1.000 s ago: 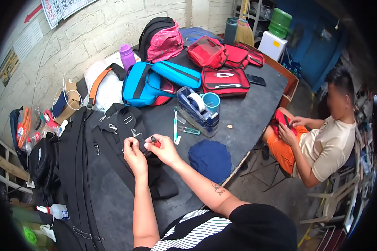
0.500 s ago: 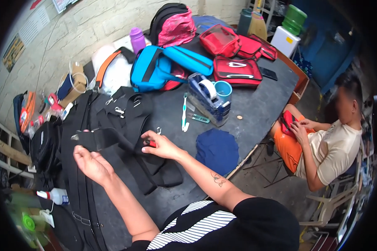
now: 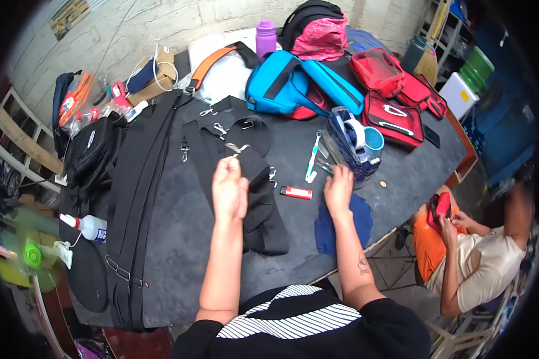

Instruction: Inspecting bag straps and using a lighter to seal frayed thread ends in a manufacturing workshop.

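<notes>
My left hand (image 3: 229, 190) is closed in a pinch on a black webbing strap (image 3: 256, 173), with a metal clip (image 3: 238, 148) just above the fingertips. The strap trails down to the right in folds. Over at the right, my right hand (image 3: 339, 186) reaches down with bent fingers apart, its fingertips at the teal-handled thread snips (image 3: 324, 165), partly covered by them. Between the hands a red lighter (image 3: 296, 192) lies on the dark table. A white and teal toothbrush (image 3: 313, 157) lies beside the snips.
Behind my right hand stands a tape dispenser (image 3: 356, 146) with a light blue cup (image 3: 374, 139). Blue (image 3: 275, 84) and red bags (image 3: 393, 119) line the back. Long black straps (image 3: 139, 203) hang over the left front edge. Another person (image 3: 473, 257) sits at the right.
The view has swung left, so the table appears farther right. The red lighter has left my right hand and lies on the table. My right hand has moved over to the snips.
</notes>
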`<action>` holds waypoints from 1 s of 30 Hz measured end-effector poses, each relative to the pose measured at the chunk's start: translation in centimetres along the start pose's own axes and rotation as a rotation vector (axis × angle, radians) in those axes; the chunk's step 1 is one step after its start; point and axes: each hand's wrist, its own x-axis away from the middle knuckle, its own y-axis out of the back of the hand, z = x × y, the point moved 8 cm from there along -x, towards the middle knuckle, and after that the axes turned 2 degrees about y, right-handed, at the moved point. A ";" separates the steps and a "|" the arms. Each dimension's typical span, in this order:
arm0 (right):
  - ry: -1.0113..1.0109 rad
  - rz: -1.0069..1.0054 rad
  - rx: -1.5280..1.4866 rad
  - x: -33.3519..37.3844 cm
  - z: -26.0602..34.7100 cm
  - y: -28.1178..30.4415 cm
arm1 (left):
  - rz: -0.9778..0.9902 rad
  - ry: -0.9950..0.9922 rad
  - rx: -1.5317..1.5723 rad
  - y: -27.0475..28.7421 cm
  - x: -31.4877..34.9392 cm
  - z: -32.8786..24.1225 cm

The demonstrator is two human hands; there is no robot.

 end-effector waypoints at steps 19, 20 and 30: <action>-0.186 0.023 -0.145 -1.7 1.2 1.1 | 0.136 0.172 0.247 -2.4 -0.3 1.5; -0.195 0.094 -0.064 -1.4 -0.1 0.1 | 0.101 0.150 0.227 -1.8 -0.7 1.5; 0.187 0.414 -0.024 2.4 8.3 -3.6 | 0.064 0.428 0.466 -1.5 -5.5 4.0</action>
